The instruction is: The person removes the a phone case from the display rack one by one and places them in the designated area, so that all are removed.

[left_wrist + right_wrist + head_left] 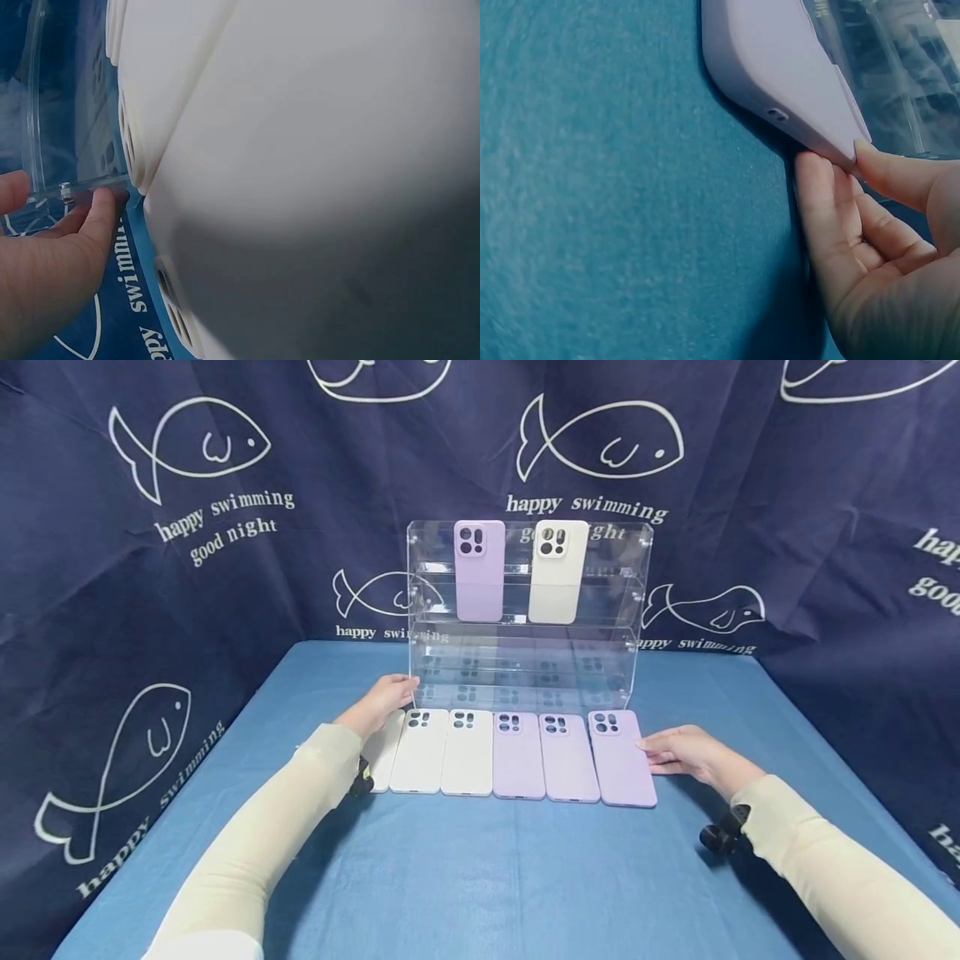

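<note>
With the thumb above and a finger under its edge, my right hand point(688, 752) pinches the outermost lilac phone case point(621, 768) of a row on the table. In the right wrist view the gripped corner of this lilac phone case point(780, 82) is raised slightly. My left hand point(386, 697) touches the lower left side of a clear acrylic display stand point(525, 652); in the left wrist view its fingers point(97, 217) meet the side panel's edge. Below the left wrist, a white phone case point(384, 752) is partly hidden.
Two more white cases point(420, 760) and two lilac cases point(519, 764) fill the row's middle. Higher on the stand lean one lilac case point(480, 585) and one white case point(557, 585). A blue cloth point(480, 877) covers the table, with a fish-print curtain point(465, 468) behind.
</note>
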Demonstrator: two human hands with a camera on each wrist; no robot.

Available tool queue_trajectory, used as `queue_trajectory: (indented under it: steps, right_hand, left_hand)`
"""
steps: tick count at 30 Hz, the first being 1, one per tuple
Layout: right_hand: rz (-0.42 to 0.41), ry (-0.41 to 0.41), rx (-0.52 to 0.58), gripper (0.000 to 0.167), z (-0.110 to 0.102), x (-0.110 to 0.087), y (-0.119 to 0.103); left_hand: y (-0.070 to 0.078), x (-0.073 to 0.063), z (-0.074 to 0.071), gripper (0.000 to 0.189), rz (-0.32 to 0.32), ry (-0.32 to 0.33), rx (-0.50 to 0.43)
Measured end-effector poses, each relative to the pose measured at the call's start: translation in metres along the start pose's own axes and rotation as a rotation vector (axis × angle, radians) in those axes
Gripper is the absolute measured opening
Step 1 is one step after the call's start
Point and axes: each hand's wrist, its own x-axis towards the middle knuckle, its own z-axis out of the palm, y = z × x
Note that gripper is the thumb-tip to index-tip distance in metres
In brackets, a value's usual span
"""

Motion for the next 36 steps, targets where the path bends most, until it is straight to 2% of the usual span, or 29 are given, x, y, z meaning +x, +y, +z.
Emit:
queue_trajectory:
  steps: [6,15,27,36]
  right_hand:
    - [0.002,0.04,-0.002,0.057,0.003,0.0,0.004]
    - [-0.015,0.064,0.045,0.051,0.007,-0.002,0.009]
    - [-0.005,0.097,0.03,0.052,0.013,-0.003,0.003]
    - [-0.013,0.16,-0.013,0.037,0.022,-0.002,0.0]
  left_hand:
    - [0.001,0.0,0.002,0.061,0.003,-0.021,0.018]
    - [-0.001,0.002,0.004,0.061,-0.012,-0.004,0.016]
    - [-0.003,0.001,0.002,0.063,-0.001,-0.005,0.021]
    - [-0.003,0.002,0.002,0.063,0.016,-0.008,0.013]
